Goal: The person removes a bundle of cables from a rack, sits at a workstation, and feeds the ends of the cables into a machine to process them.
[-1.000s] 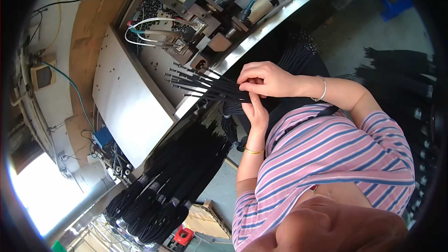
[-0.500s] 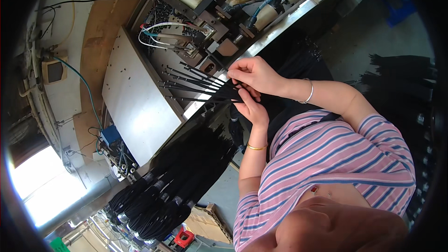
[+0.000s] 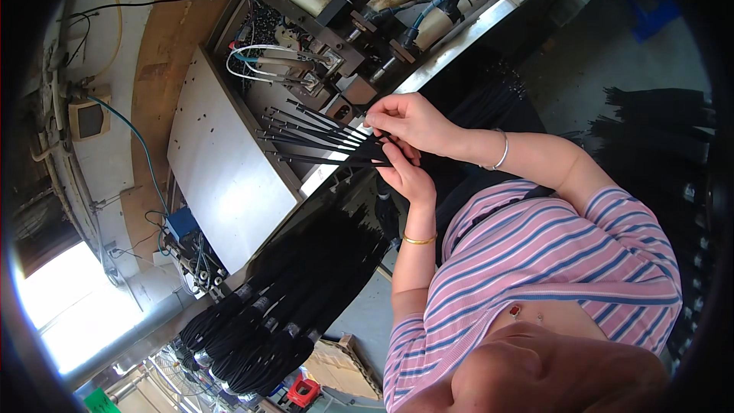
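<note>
My left hand [image 3: 411, 182] is closed around a bunch of thin black cords [image 3: 317, 136]. Their tipped ends fan out toward the left over the machine's front edge. Just above it, my right hand [image 3: 419, 124] has thumb and forefinger pinched together by the near end of the bunch, apparently on one cord; the fingers cover what they hold. Right in front of the fingertips is a machine [image 3: 355, 90] with metal blocks, cylinders and white tubes.
Small black bits are scattered around the machine and on its white side panel [image 3: 229, 176]. Bundles of black cords [image 3: 260, 336] hang at the lower left, and more black cords [image 3: 650, 126] are at the right. A blue box [image 3: 182, 223] sits beside the panel.
Both hands have shifted slightly left with the cords. A dark strip that ran from the right fingertips to the machine no longer shows. Metal parts of the machine have moved, baring a shiny rod.
</note>
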Tool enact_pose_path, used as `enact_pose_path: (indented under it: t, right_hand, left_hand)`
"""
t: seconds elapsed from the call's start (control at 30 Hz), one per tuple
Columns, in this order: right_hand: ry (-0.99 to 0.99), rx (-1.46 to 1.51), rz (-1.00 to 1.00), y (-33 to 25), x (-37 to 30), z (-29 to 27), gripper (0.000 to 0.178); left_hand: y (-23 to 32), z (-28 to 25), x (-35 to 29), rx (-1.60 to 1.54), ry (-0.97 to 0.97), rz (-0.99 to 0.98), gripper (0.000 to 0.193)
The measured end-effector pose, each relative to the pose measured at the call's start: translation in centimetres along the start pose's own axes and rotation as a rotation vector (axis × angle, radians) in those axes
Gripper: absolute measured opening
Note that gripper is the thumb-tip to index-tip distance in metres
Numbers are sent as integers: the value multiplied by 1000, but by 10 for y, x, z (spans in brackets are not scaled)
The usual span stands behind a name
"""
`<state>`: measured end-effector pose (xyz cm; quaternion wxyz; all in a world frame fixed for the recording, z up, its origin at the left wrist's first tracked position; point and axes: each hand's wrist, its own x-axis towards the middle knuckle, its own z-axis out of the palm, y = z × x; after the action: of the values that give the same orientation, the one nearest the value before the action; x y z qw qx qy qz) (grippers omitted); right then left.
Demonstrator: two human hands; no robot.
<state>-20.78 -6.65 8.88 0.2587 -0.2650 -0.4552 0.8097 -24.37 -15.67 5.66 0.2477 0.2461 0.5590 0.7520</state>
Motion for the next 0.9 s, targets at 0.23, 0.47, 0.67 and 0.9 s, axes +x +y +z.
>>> enact_pose_path:
  t: [0.23,0.47,0.67,0.9]
  right_hand:
    - [-79,-179,-103,-3,-5,0,22]
    - [69,-251,-237,7,-26,-8,18]
    - [-6,-95,-88,10,-11,-11,17]
    - [-9,-20,-20,-3,-6,-7,19]
  left_hand:
    - [-8,-3,-3,50,21,-37,19]
    - [-14,-3,-20,33,-21,-4,19]
    - [-11,2,-14,66,-13,9,21]
    - [-10,-4,-6,60,-66,34,23]
